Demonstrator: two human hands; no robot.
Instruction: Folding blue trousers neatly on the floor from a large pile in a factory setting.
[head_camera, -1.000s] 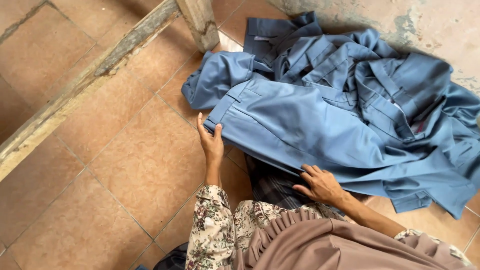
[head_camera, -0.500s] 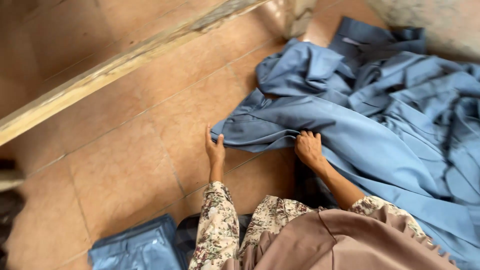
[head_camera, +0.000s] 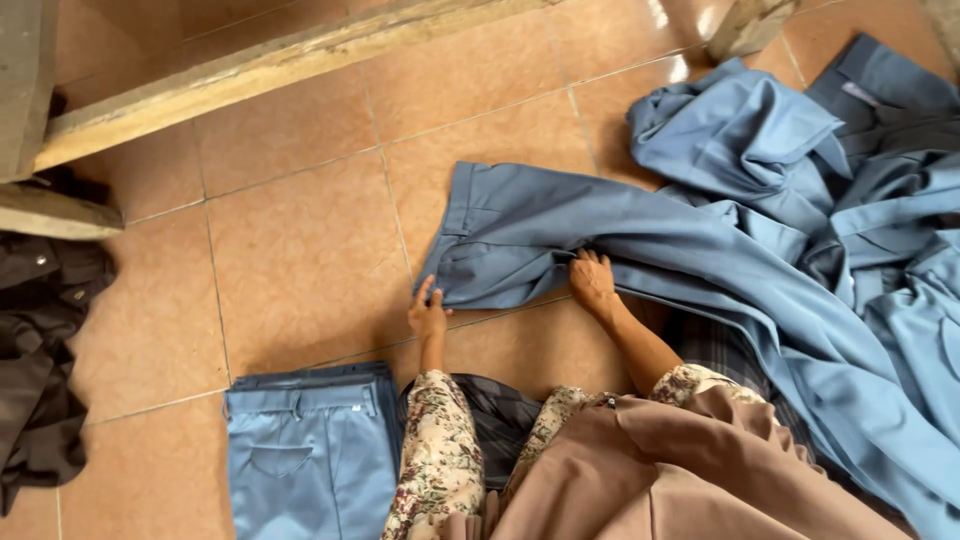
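1. Left hand (head_camera: 428, 315): fingers spread flat, pinching nothing, tips pressing the lower waistband corner of the blue trousers (head_camera: 560, 245).
2. Right hand (head_camera: 593, 282): fingers loosely open, flattened on the same trousers, just right of the left fingers.
3. Blue trousers: spread on the tiled floor (head_camera: 300, 260), waistband ahead of the left fingers, legs trailing right of the right fingers.
4. Heap of blue garments (head_camera: 800, 150): beyond and right of the right fingers.
5. Folded blue trousers (head_camera: 305, 455): behind the left fingers, well apart.
6. Dark garment (head_camera: 40, 360): far left of both hands.
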